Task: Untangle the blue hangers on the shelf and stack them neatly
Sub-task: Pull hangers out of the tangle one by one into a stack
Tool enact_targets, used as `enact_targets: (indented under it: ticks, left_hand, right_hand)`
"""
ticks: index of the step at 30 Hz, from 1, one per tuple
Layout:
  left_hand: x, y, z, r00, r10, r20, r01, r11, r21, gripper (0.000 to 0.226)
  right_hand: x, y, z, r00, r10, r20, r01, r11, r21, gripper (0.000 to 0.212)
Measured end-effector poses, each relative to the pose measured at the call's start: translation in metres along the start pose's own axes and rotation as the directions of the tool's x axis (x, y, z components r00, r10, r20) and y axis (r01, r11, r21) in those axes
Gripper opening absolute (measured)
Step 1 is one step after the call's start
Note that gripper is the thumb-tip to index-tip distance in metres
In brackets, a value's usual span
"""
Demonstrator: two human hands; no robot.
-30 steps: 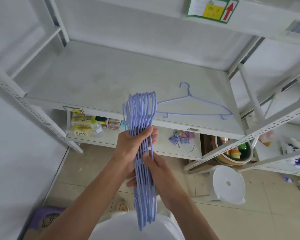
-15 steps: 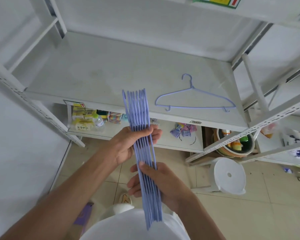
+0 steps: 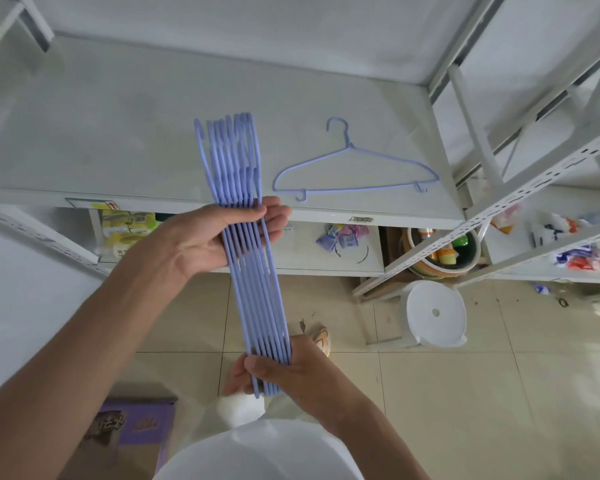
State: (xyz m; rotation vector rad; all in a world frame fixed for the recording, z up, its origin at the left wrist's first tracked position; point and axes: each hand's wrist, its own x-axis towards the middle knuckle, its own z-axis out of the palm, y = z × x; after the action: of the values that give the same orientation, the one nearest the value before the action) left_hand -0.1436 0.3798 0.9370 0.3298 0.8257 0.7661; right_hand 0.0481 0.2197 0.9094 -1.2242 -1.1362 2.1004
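Note:
A bundle of several blue hangers (image 3: 253, 289) is held edge-on between both hands, its far end reaching over the front of the white shelf (image 3: 118, 133). My left hand (image 3: 208, 237) wraps around the bundle near its middle, at the shelf's front edge. My right hand (image 3: 274, 372) pinches the near end, low over the floor. One single blue hanger (image 3: 355, 168) lies flat on the shelf, to the right of the bundle and apart from it.
A lower shelf (image 3: 326, 265) carries packets and small items. A slanted white rack upright (image 3: 482, 230) crosses on the right, with a bowl (image 3: 440, 251) of bottles behind it. A white stool (image 3: 433, 313) stands on the tiled floor; a purple box (image 3: 136, 424) lies at lower left.
The bundle has been evened out into a flat, aligned row. My right hand slid down from mid-bundle to the near end. My left hand kept its grip near the shelf edge.

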Motion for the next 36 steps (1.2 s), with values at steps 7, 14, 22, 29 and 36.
enact_targets:
  ticks: [7,14,22,29,36]
  left_hand:
    - [0.01,-0.002,0.023,1.0,0.012,0.027,-0.016,0.992,0.124,0.025]
    - [0.028,0.005,0.039,0.997,0.083,-0.004,-0.082,0.989,0.126,0.024]
    - [0.043,0.002,0.048,0.991,0.082,-0.101,-0.074,0.994,0.082,0.03]
    - [0.054,-0.001,0.08,0.958,0.168,-0.231,-0.175,0.985,-0.009,0.031]
    - [0.06,-0.004,0.084,0.928,0.229,-0.294,-0.249,0.968,-0.034,0.027]
  right_hand:
    - [0.015,0.01,-0.037,0.999,-0.051,0.001,0.051,0.992,-0.118,0.026]
    - [0.038,-0.009,-0.109,0.97,-0.17,0.175,0.127,0.964,0.235,0.076]
    - [0.13,-0.125,-0.293,0.927,-0.199,-0.318,0.216,0.976,0.019,0.033]
    - [0.265,-0.182,-0.384,0.856,-0.384,-0.346,-0.247,0.285,-0.926,0.04]
    - [0.296,-0.168,-0.388,0.875,-0.484,-0.001,-0.099,-0.177,-0.979,0.019]
